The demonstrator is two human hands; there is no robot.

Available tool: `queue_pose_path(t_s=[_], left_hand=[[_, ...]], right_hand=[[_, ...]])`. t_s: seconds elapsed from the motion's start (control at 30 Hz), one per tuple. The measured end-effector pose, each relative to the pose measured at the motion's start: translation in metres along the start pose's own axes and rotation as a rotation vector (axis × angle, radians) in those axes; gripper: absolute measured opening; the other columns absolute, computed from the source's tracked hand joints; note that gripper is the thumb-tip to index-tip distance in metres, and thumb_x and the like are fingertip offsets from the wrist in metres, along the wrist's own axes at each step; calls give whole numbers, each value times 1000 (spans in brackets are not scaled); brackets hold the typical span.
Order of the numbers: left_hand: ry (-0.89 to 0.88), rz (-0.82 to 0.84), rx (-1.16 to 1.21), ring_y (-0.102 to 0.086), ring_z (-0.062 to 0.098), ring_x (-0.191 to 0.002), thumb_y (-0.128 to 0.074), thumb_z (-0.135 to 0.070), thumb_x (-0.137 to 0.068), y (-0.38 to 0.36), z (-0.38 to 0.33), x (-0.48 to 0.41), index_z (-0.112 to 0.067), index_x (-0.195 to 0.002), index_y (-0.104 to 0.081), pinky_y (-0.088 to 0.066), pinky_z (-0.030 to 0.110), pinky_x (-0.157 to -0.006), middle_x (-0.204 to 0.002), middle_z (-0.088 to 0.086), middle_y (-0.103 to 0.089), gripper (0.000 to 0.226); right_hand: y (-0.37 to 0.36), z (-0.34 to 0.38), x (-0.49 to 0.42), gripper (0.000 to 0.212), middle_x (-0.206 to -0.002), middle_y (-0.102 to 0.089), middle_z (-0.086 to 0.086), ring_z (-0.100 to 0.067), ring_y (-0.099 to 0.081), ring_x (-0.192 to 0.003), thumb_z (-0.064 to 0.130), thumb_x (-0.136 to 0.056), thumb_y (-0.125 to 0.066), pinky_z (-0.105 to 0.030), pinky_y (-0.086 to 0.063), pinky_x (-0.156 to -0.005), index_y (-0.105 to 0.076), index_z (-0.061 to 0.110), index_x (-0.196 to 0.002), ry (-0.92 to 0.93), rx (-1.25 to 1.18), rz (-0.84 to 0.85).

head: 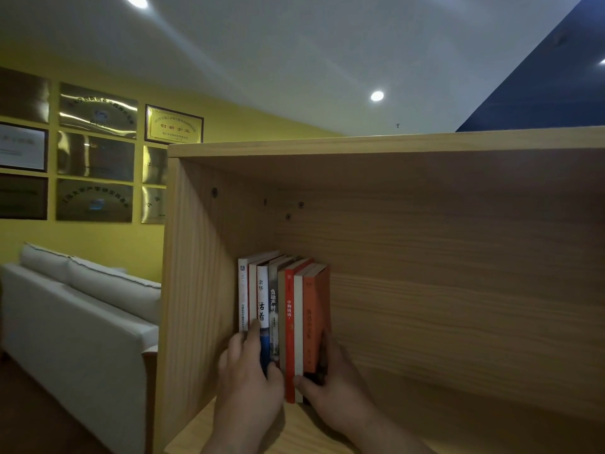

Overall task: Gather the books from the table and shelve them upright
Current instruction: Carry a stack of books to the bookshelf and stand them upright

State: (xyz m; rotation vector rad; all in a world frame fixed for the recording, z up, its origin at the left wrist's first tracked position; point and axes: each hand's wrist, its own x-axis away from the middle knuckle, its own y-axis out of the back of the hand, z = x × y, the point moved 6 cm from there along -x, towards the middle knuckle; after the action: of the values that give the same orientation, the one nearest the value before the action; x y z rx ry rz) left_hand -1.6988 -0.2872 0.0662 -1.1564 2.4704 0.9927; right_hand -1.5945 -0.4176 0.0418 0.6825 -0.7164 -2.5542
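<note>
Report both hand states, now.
Left hand: open, fingers pressing on the spines of the books.
Right hand: gripping the right end of the books.

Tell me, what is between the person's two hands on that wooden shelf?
A row of upright books, seen in the head view: the left hand touches its left end, the right hand grips the orange book at its right end.
</note>
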Motion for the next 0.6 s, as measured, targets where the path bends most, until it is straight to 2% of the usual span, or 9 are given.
queue_pose_path(t_s=[0.13, 0.3, 0.4, 0.47, 0.53, 0.6], left_hand=[[17, 47, -25, -18, 15, -145, -54, -23, -95, 1, -1, -2, -33, -158, -6, -30, 37, -120, -158, -9, -16, 80], [74, 76, -21, -7, 19, -149, -55, -25, -95, -3, 2, -4, -31, -158, 3, -22, 39, -123, -162, -6, -5, 86], [95, 57, 48, -13, 20, -147, -59, -25, -93, -2, 2, -2, -34, -156, -4, -28, 41, -121, -158, -5, -6, 85], [104, 29, 107, -20, 21, -145, -61, -24, -92, 0, 4, -1, -39, -154, -11, -34, 44, -118, -154, -6, -9, 81], [83, 29, 76, -18, 19, -144, -57, -25, -95, 0, 2, -1, -40, -154, -12, -32, 43, -119, -153, -7, -13, 76], [79, 27, 70, -15, 17, -145, -53, -22, -96, 0, 4, -4, -40, -155, -14, -27, 40, -121, -156, -8, -16, 73]], right_hand=[[-3, -1, -5, 103, -147, -46, 15, -4, -54, -130, 47, -84, -75, -25, -48, -109, -6, 43, -160, 12, 98, 10], [-7, -2, -16, 100, -145, -47, 9, -9, -54, -131, 47, -80, -77, -34, -49, -111, -15, 36, -157, -17, 139, 24], [-9, -3, -17, 97, -143, -46, 7, -11, -54, -129, 49, -79, -76, -35, -50, -110, -17, 36, -155, -16, 163, -3], [-11, -6, -15, 100, -146, -41, 8, -10, -51, -131, 56, -78, -73, -35, -48, -111, -14, 39, -157, -8, 175, -19], [-11, -6, -14, 109, -154, -32, 10, -10, -45, -137, 63, -72, -72, -39, -47, -113, -7, 45, -157, 17, 161, -44], [-11, -5, -16, 120, -162, -16, 15, -10, -34, -146, 65, -68, -72, -42, -43, -116, 7, 49, -157, 48, 167, -61]])
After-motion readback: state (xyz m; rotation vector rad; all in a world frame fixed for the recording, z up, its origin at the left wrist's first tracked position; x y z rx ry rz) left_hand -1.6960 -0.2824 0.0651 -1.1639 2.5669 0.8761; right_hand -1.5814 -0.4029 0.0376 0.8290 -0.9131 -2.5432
